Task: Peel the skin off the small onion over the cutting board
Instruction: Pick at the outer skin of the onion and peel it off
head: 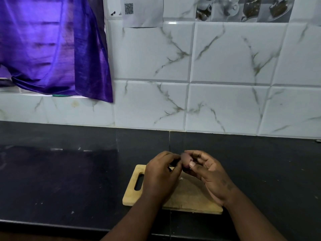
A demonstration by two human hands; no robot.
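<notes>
I hold the small onion (185,160) up between both my hands, just over the far edge of the cutting board (189,195). My left hand (160,176) pinches one side and my right hand (211,173) pinches the other (my thumb is on the skin). The onion is tiny and smooth, so it could slip and roll onto the black counter (69,171).
</notes>
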